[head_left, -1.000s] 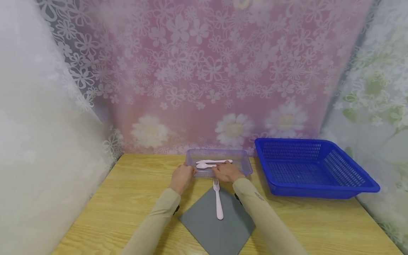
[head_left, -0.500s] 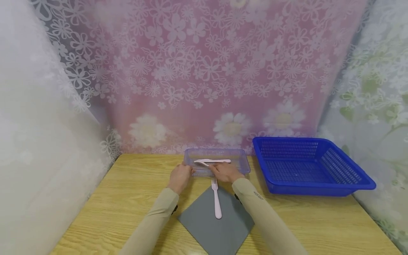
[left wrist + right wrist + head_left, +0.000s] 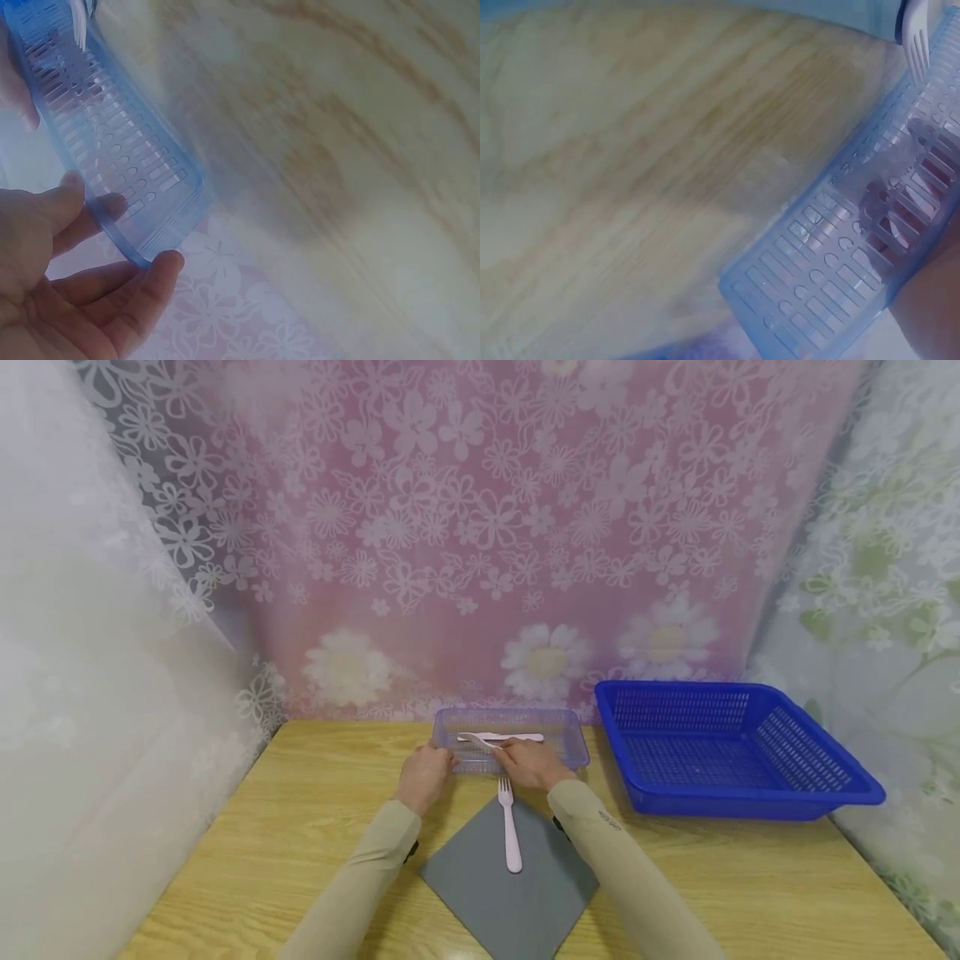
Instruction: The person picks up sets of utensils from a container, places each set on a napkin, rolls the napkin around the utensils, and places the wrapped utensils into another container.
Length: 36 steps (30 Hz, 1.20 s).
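Note:
A small clear-blue plastic basket [image 3: 510,714] stands against the backdrop. My left hand [image 3: 424,777] grips its left front corner; in the left wrist view thumb and fingers pinch the rim [image 3: 120,238]. Reaching over the basket's front side, my right hand [image 3: 534,763] pinches a pale spoon [image 3: 476,740] by the handle, its bowl pointing left and raised. A pale knife [image 3: 525,737] lies behind it in the basket. On a grey folded napkin [image 3: 517,910] rests a pale fork [image 3: 512,835], tines toward the basket. The right wrist view shows only an edge of the right hand.
A large blue basket [image 3: 750,807] stands at the right, beside the small one. Floral sheets hang behind and on both sides of the wooden table [image 3: 300,827]. The napkin lies between the two forearms.
The spoon, lying flat in the basket a second ago, has been tilted up in my right hand's fingers. My left hand has stayed on the basket's corner. The view has shifted slightly.

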Each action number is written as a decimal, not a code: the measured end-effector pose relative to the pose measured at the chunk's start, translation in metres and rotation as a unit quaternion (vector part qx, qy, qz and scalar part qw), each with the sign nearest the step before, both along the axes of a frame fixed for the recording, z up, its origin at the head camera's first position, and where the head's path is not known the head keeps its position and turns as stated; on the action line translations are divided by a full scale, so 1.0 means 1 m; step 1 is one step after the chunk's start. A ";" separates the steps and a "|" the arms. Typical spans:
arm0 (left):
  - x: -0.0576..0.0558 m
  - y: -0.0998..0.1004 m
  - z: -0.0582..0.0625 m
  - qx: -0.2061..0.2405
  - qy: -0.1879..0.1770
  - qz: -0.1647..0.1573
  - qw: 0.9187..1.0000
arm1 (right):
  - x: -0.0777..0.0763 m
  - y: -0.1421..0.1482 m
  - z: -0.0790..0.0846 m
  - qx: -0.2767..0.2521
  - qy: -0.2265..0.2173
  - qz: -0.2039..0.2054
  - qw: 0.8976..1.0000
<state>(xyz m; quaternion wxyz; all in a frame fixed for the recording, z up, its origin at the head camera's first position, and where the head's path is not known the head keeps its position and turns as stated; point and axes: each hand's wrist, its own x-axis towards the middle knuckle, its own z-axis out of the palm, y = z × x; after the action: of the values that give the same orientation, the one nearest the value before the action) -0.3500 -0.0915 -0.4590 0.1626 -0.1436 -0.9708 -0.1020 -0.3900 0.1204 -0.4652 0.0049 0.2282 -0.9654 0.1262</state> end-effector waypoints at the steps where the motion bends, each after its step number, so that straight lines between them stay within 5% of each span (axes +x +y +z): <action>1: 0.000 0.000 0.000 0.000 0.001 0.001 1.000 | 0.000 0.000 0.000 -0.007 0.006 0.001 1.000; 7: 0.002 0.000 0.001 -0.004 0.010 -0.004 1.000 | 0.001 0.000 0.001 -0.093 -0.003 -0.020 0.995; 12: 0.001 0.000 0.001 -0.009 0.008 -0.003 1.000 | 0.000 -0.002 0.003 -0.201 0.017 -0.028 0.979; 20: 0.000 -0.001 -0.002 -0.012 0.020 -0.008 1.000 | 0.001 -0.003 0.003 -0.325 0.176 -0.057 0.928; 31: -0.004 0.000 -0.006 0.017 0.006 -0.011 1.000 | 0.013 0.011 0.016 -0.416 0.201 -0.063 0.885; 36: -0.007 0.000 -0.006 0.033 0.013 -0.016 0.999 | 0.023 0.014 0.023 -0.410 0.157 -0.062 0.896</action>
<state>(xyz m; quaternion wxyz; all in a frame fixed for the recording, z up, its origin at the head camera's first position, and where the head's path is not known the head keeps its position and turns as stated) -0.3574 -0.0911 -0.4647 0.1785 -0.1554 -0.9622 -0.1348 -0.3671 0.1345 -0.4419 0.2570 0.1628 -0.8270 0.4728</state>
